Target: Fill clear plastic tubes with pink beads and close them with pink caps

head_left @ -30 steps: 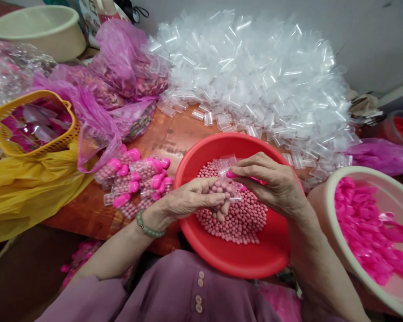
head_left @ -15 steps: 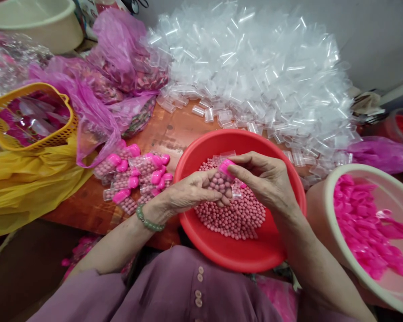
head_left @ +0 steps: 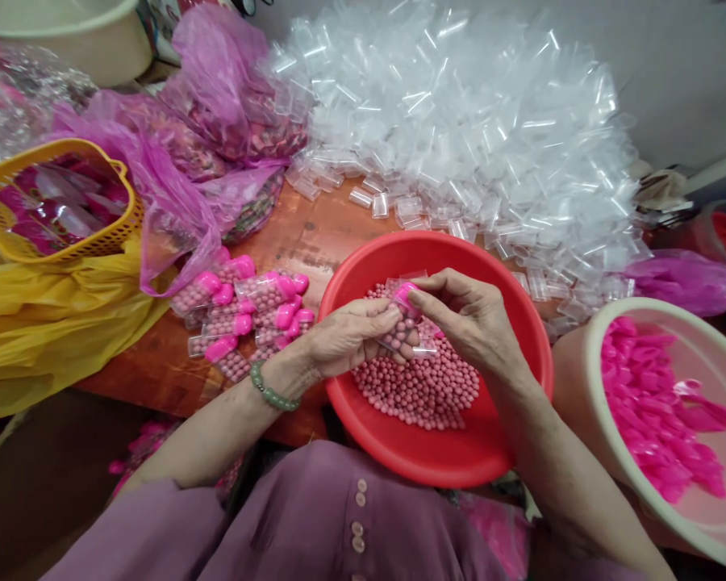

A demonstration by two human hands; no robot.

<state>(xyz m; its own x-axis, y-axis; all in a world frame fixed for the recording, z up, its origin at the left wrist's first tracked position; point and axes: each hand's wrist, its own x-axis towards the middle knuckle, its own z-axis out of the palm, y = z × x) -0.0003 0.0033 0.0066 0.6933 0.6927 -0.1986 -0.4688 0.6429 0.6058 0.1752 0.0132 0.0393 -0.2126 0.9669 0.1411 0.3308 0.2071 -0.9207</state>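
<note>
Holding a clear container [head_left: 401,329] of pink beads in the left hand [head_left: 348,337], pressing the thumb against its near face and curling the other fingers behind and beneath it. Lying slantwise across those fingers, above the red basin [head_left: 423,466], and pointing its upper end toward the right hand [head_left: 469,315]. Pinching the bright pink cap [head_left: 405,297] at that upper end between right thumb and fingertips, closing narrowly around it. Probably sitting on the container's mouth, though hiding too much behind the fingers for judging the fit.

Reaching in from the lower left with the left forearm, wearing a green bead bracelet [head_left: 272,394] at the wrist. Reaching up from the lower right with the right forearm, bending the fingers inward and arching the knuckles above the basin's right half. Bringing both hands together over the loose beads [head_left: 423,397] inside the basin.

Working beside a cluster of capped, bead-filled containers [head_left: 266,292] on the table [head_left: 320,230], just left of the basin. Facing a large pile of clear plastic pieces [head_left: 460,129] beyond the basin, and having a pale tub [head_left: 596,387] of bright pink plastic pieces [head_left: 653,411] standing close on the right.
</note>
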